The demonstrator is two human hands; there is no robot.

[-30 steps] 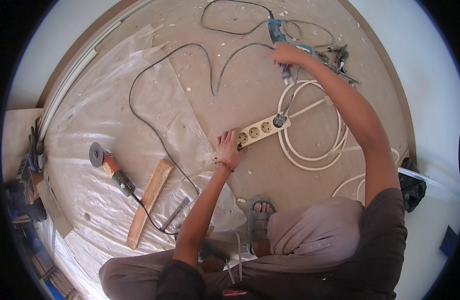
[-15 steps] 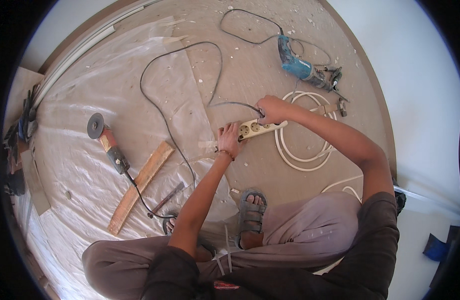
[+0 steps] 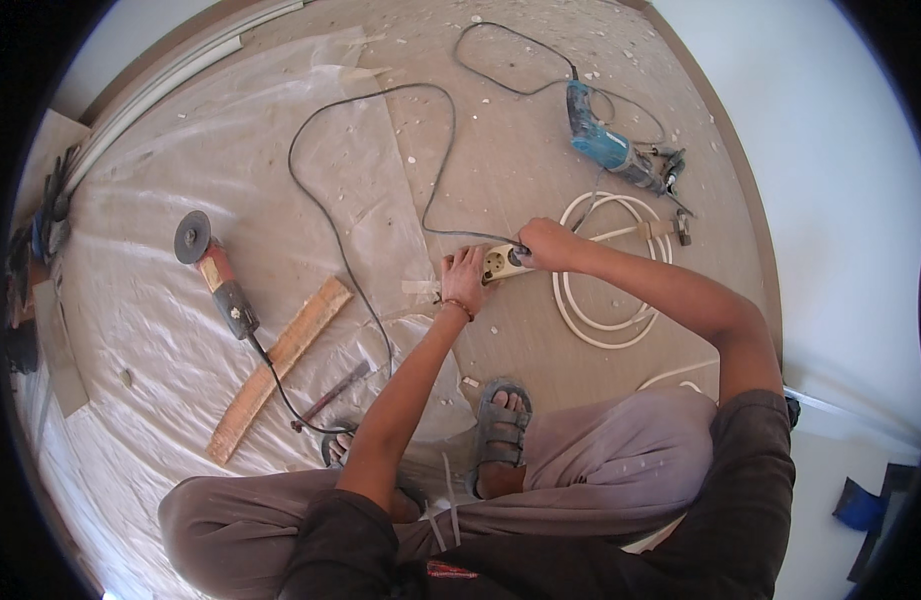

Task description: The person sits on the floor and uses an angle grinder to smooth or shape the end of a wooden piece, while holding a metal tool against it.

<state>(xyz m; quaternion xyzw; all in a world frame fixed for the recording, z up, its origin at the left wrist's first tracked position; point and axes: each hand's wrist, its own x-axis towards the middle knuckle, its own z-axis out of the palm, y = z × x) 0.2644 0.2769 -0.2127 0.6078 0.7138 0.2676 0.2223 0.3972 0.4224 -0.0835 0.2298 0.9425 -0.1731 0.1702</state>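
A pale power strip [image 3: 496,264] lies on the floor in front of me. My left hand [image 3: 464,278] is closed around its left end. A dark plug [image 3: 517,255] on a dark cable [image 3: 470,234] sits at a socket of the strip, with my right hand [image 3: 548,246] gripping it. My fingers partly hide the plug, so how deep it sits cannot be seen. One round socket shows uncovered between my hands; my right hand covers the strip's right end.
A coiled white cable [image 3: 570,310] lies right of the strip, a teal drill [image 3: 602,146] beyond it. On the plastic sheet [image 3: 200,150] at left rest an angle grinder [image 3: 230,300] and a wooden board [image 3: 280,370]. A white wall stands at right.
My right hand has lowered toward the strip with the plug and now covers its right part. My left hand keeps its hold. The whole view has shifted slightly.
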